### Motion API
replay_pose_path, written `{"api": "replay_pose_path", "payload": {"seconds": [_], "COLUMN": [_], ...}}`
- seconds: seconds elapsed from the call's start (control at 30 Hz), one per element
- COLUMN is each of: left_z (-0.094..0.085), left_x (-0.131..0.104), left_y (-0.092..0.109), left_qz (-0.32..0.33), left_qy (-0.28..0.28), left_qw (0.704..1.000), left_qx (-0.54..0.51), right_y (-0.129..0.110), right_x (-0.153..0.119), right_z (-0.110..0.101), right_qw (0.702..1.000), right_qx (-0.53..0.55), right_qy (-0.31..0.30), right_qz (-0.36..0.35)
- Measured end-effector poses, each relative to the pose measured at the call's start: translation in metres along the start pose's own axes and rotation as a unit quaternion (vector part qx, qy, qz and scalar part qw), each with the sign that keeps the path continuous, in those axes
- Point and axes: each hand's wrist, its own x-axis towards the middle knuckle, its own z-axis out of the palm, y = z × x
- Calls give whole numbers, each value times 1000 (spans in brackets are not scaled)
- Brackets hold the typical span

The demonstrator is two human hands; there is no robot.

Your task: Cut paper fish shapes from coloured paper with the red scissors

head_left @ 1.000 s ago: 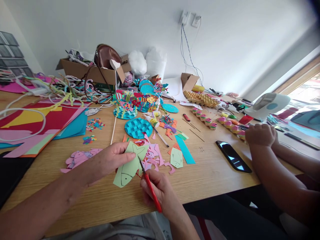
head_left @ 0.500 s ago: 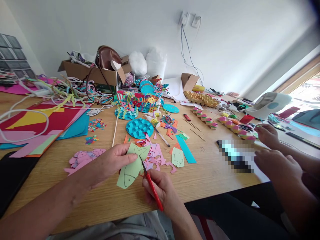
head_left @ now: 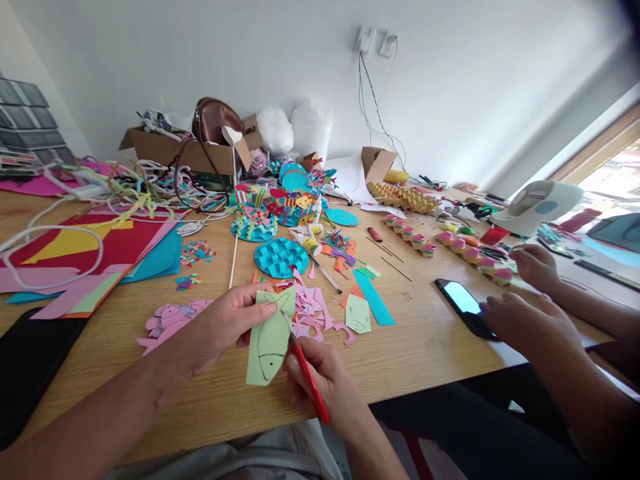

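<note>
My left hand [head_left: 233, 317] pinches the top of a light green paper piece [head_left: 273, 340] with a fish drawn on it in black, thumb on its face. In my right hand [head_left: 320, 373] are red-handled scissors [head_left: 309, 380], their blades at the paper's right edge beside the fish outline. Pink paper scraps [head_left: 313, 307] lie just behind the paper. A smaller green piece with a drawn fish [head_left: 358, 313] rests to the right. Pink cut-out fish [head_left: 173, 315] are piled left of my left wrist, partly covered by my arm.
A blue textured disc [head_left: 281, 258], a pen [head_left: 330, 275] and a blue paper strip [head_left: 375, 297] lie farther back. Coloured sheets [head_left: 95, 247] are stacked at left. On the right, a co-worker's hand [head_left: 520, 320] touches a phone [head_left: 464, 308]; their other hand [head_left: 535, 267] is behind it.
The green paper has turned more upright, and the scissor blades sit lower along its right edge. The co-worker's nearer hand has moved left onto the phone.
</note>
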Motion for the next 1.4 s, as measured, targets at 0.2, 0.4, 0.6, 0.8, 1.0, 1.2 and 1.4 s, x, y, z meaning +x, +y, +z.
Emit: {"api": "replay_pose_path", "payload": {"seconds": [0.2, 0.4, 0.6, 0.8, 1.0, 1.2, 1.4], "left_z": [15, 25, 29, 30, 31, 32, 35], "left_x": [1, 0, -3, -1, -1, 1, 4], "left_y": [-8, -15, -16, -19, -17, -18, -20], "left_qz": [13, 43, 59, 70, 78, 67, 65], "left_qy": [55, 57, 63, 42, 16, 23, 10], "left_qw": [995, 992, 993, 995, 996, 996, 996], "left_qx": [-84, -99, -77, -59, -44, -47, -67], "right_y": [7, 4, 0, 4, 8, 11, 16], "right_x": [3, 5, 4, 4, 5, 4, 7], "right_z": [13, 23, 24, 25, 23, 20, 22], "right_qw": [997, 993, 992, 989, 985, 985, 982], "right_qx": [77, 96, 102, 134, 161, 161, 173], "right_qy": [26, 64, 73, 67, 58, 52, 75], "right_qz": [-13, 1, 3, -10, -24, -23, -25]}}
